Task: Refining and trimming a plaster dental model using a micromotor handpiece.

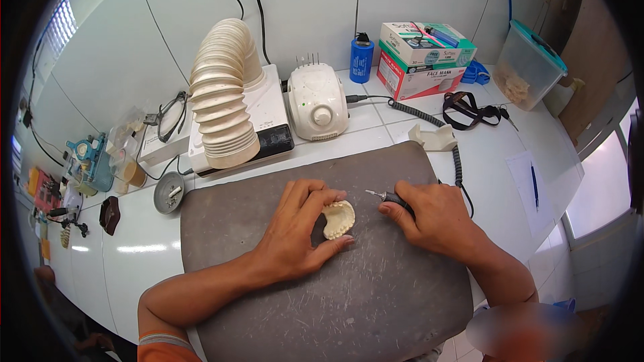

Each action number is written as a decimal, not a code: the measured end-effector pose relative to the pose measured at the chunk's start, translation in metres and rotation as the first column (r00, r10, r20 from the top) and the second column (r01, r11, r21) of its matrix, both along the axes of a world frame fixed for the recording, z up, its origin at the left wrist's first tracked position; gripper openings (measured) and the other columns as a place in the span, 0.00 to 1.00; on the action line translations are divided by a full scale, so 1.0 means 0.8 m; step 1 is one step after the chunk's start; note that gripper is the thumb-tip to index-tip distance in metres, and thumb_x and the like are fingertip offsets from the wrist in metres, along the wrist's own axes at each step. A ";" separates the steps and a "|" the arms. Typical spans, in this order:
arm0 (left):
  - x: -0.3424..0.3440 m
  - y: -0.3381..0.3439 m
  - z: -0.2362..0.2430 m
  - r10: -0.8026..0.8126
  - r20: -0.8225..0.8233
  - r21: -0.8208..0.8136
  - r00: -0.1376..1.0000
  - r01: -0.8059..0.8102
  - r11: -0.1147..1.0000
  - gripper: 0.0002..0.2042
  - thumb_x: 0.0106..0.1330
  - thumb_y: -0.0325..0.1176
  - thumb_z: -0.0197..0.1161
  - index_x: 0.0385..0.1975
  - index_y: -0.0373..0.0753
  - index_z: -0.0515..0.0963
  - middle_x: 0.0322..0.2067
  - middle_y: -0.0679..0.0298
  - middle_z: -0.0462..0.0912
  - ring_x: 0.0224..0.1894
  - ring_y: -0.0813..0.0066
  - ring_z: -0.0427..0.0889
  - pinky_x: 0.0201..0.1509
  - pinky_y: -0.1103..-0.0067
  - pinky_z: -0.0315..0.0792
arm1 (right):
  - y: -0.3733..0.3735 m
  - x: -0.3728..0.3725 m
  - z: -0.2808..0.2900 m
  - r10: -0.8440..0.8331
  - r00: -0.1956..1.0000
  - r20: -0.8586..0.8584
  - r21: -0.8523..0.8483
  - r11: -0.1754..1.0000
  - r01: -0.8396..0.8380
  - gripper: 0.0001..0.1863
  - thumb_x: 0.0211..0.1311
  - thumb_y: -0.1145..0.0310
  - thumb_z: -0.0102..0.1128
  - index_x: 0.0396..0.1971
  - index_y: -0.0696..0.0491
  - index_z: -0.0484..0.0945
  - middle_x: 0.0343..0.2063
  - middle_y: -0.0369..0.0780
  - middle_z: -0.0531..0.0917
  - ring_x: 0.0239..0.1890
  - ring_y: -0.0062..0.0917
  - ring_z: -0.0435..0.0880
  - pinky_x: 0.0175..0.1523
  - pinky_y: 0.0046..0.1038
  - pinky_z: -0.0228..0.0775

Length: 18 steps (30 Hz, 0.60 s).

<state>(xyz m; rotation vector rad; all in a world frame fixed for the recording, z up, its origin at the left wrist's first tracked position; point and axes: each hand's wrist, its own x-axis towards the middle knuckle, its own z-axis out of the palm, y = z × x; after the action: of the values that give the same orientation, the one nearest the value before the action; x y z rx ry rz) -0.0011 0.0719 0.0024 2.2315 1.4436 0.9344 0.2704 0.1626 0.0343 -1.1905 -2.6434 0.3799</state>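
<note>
A cream-coloured dental cast [339, 220], horseshoe-shaped with a row of teeth, rests on or just over the dark grey mat [282, 322]. My left hand [295, 228] grips it, fingers at its far edge and thumb at its near edge. To the right, my right hand [436, 218] is closed round a dark rotary handpiece [397, 202]. Its thin metal bit points left toward the cast, with a small gap between them. Part of the handpiece's body is hidden under my fingers.
Behind the mat stand a white ribbed suction hose [225, 94] and a white control unit [318, 104] with a knob. A coiled cord [416, 112] runs to the right. A handpiece cradle [433, 138], grey bowl [169, 192], stacked boxes [422, 60] and plastic bin [526, 67] surround the mat.
</note>
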 end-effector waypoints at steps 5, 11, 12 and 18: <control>0.003 0.004 -0.005 -0.017 0.058 0.088 0.998 0.012 0.996 0.37 0.59 0.36 0.87 0.68 0.39 0.75 0.58 0.51 0.78 0.60 0.51 0.78 0.63 0.63 0.75 | 0.000 0.000 0.002 -0.002 1.000 0.006 -0.022 1.000 0.002 0.27 0.82 0.43 0.62 0.34 0.55 0.79 0.27 0.46 0.89 0.28 0.50 0.89 0.36 0.50 0.78; 0.001 0.005 -0.005 -0.035 0.065 0.112 0.997 0.027 0.993 0.37 0.58 0.34 0.87 0.68 0.39 0.75 0.59 0.51 0.79 0.60 0.51 0.79 0.63 0.63 0.76 | -0.001 -0.002 0.007 -0.006 1.000 0.029 -0.027 1.000 0.007 0.27 0.82 0.43 0.61 0.33 0.55 0.79 0.27 0.46 0.88 0.29 0.50 0.89 0.36 0.50 0.78; 0.001 0.005 -0.005 -0.036 0.063 0.112 0.997 0.029 0.993 0.37 0.59 0.34 0.87 0.68 0.39 0.75 0.59 0.51 0.79 0.61 0.51 0.79 0.64 0.63 0.76 | -0.001 -0.002 0.007 -0.009 0.999 0.038 -0.030 0.999 0.010 0.27 0.82 0.43 0.61 0.34 0.55 0.79 0.27 0.46 0.88 0.29 0.50 0.89 0.37 0.50 0.78; 0.000 0.006 -0.003 -0.042 0.063 0.092 0.997 0.036 0.995 0.37 0.60 0.35 0.86 0.69 0.38 0.75 0.59 0.50 0.79 0.62 0.49 0.80 0.66 0.62 0.76 | -0.001 -0.002 0.008 -0.006 0.999 0.031 -0.037 0.999 0.007 0.27 0.82 0.43 0.61 0.34 0.55 0.79 0.27 0.46 0.88 0.29 0.50 0.89 0.37 0.50 0.79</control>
<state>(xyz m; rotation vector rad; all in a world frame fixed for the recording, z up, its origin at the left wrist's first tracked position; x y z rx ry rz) -0.0008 0.0763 -0.0004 2.2628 1.3502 1.0691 0.2688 0.1615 0.0404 -1.2257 -2.6696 0.4142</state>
